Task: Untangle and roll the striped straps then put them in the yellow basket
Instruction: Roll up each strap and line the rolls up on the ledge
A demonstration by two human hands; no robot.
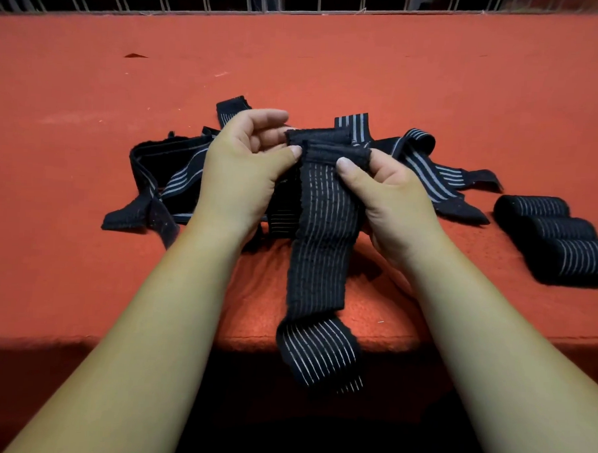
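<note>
- Strap (319, 247), black with pale stripes, held up over the bench (332, 63) near its front edge; top end folded over into the start of a roll, tail hanging past the edge and curling.
- Left hand (240, 169) pinches the folded end's left side, thumb in front, fingers curled behind.
- Right hand (391, 199) pinches the right side, thumb on the front.
- Pile (169, 172) of tangled straps lies mid-bench, just behind the hands.
- Three rolls (560, 241) sit side by side, touching, at the right edge.
- Railing (197, 2) runs along the far edge.
</note>
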